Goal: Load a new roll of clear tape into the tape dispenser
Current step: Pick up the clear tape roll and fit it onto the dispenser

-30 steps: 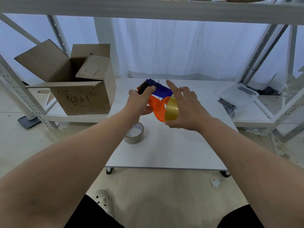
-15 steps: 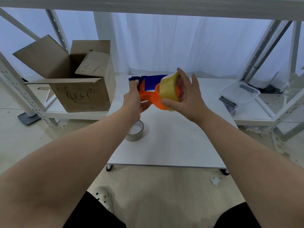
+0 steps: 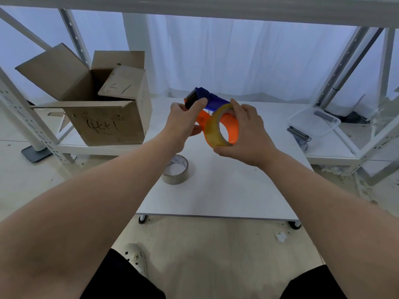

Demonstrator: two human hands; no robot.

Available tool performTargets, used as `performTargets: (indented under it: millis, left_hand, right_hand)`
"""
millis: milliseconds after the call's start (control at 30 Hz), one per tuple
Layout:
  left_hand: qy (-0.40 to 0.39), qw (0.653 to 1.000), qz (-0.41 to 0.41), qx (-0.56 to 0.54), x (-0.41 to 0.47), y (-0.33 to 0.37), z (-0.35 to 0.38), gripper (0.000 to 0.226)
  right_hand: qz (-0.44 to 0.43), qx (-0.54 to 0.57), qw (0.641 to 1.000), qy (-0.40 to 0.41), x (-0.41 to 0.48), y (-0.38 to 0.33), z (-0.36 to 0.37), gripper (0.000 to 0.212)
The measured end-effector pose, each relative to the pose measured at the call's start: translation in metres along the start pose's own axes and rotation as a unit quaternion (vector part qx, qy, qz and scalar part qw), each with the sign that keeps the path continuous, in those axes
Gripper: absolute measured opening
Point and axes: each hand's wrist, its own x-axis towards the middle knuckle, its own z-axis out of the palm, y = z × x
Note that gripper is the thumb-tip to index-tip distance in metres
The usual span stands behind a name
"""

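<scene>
An orange and blue tape dispenser (image 3: 210,99) is held up above the white table (image 3: 226,190). My left hand (image 3: 185,120) grips its front end near the serrated blade. My right hand (image 3: 246,134) holds a yellowish clear tape roll (image 3: 212,131) against the dispenser's orange wheel (image 3: 232,128), which shows through the roll's hole. The roll tilts toward me. A second, thinner tape roll with a cardboard core (image 3: 175,169) lies flat on the table below my left wrist.
An open cardboard box (image 3: 103,117) stands on a low shelf at the left. A clear plastic tray (image 3: 313,123) and a metal part (image 3: 299,133) sit at the right. White metal rack posts (image 3: 30,126) flank both sides. A shoe (image 3: 135,255) is on the floor.
The dispenser and roll have come down and turned so the roll's open face points toward me. My right hand's grip has shifted to the roll's rim, top and bottom.
</scene>
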Motion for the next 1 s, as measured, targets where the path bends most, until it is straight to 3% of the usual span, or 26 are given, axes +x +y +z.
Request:
performTargets:
  millis: [200, 300, 433, 567, 733, 867, 933, 1000]
  left_hand:
    - [-0.013, 0.997, -0.038, -0.066, -0.001, 0.002, -0.002, 0.051]
    - [-0.024, 0.997, -0.048, -0.062, 0.000, 0.000, -0.005, 0.056]
    - [-0.059, 0.998, -0.002, 0.029, 0.002, -0.001, -0.013, 0.051]
    - [-0.133, 0.986, 0.023, 0.097, 0.001, -0.003, -0.015, 0.050]
    - [-0.217, 0.967, 0.057, 0.123, -0.006, -0.001, -0.015, 0.042]
    - [-0.266, 0.951, 0.070, 0.140, -0.014, 0.002, -0.011, 0.028]
    - [-0.237, 0.961, 0.064, 0.124, -0.014, 0.003, -0.008, 0.035]
    - [-0.160, 0.971, 0.078, 0.157, -0.011, 0.005, -0.006, 0.036]
  right_hand:
    - [-0.013, -0.090, 0.996, 0.022, 0.003, -0.001, 0.003, 0.108]
    - [0.020, 0.031, 0.999, -0.026, 0.002, -0.005, 0.004, 0.097]
    - [0.076, 0.228, 0.970, -0.036, -0.001, -0.001, -0.001, 0.078]
    - [0.107, 0.237, 0.960, -0.100, -0.001, 0.005, -0.005, 0.060]
    - [0.163, 0.292, 0.917, -0.216, -0.002, 0.015, -0.010, 0.053]
    - [0.141, 0.245, 0.933, -0.222, -0.004, 0.020, -0.009, 0.049]
    - [0.132, 0.224, 0.946, -0.196, -0.006, 0.022, -0.007, 0.056]
    - [0.125, 0.227, 0.952, -0.162, -0.007, 0.023, -0.005, 0.059]
